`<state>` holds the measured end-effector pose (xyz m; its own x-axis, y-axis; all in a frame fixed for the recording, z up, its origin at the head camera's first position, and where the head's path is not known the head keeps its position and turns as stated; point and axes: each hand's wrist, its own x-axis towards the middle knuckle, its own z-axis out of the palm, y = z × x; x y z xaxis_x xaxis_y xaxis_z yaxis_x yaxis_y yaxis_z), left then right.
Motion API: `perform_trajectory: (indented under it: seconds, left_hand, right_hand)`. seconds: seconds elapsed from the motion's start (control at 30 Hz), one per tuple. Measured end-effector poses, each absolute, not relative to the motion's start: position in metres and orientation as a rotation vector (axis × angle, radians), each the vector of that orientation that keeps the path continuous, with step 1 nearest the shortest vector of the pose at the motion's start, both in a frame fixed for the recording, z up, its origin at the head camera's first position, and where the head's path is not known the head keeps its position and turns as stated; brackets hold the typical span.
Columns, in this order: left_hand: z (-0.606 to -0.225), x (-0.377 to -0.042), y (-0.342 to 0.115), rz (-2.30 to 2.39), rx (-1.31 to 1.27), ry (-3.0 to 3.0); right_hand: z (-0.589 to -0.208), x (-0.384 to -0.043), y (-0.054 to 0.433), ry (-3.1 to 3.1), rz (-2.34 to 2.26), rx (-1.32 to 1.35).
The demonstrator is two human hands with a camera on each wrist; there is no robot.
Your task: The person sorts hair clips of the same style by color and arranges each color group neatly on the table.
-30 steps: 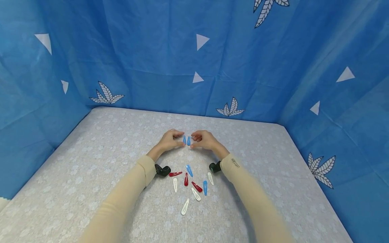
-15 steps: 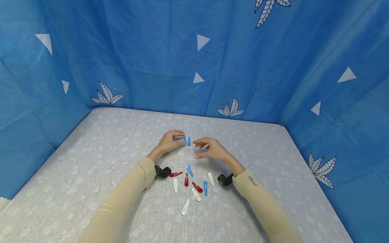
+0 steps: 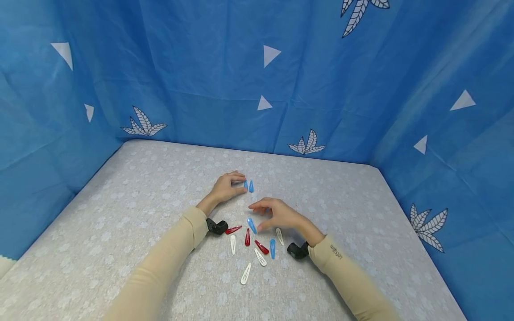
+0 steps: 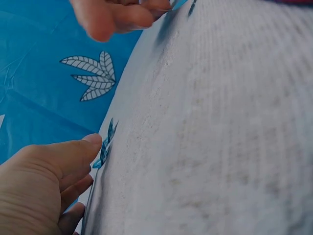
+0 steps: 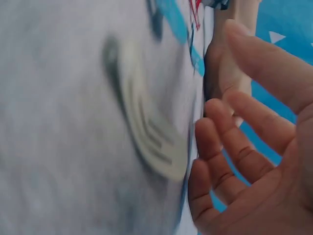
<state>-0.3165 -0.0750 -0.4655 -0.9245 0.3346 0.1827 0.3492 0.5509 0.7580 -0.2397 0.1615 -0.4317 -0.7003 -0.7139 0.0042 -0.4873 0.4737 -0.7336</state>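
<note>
A person's right hand hovers with its thumb and loosely bent fingers spread apart, holding nothing, above the middle of the tabletop. Just beside its thumb lies a slanting blue hair clip. The left hand, farther forward, has its thumb and fingers parted around a second blue clip; whether it touches that clip cannot be told. Right next to this one, apart from it and roughly parallel, is a third blue clip.

Nearer the person, the other clips lie scattered. A white clip sits near the right thumb, with the fourth blue clip just beyond it toward the person. Three red clips and three more white clips lie to the left of these.

Both arms wear beige sleeves, with a black device at each wrist. The tabletop has a pale floral covering, and a blue curtain printed with white triangles and leaves surrounds it.
</note>
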Motion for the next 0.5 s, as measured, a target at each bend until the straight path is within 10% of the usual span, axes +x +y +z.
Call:
perform_trajectory:
  seconds: [0.5]
  left_hand:
    - [-0.4645,-0.3168,-0.0743,-1.313,-0.589,-2.788]
  right_hand:
    - [-0.4405,-0.2331,0.1578,2.414,-1.044,-1.049]
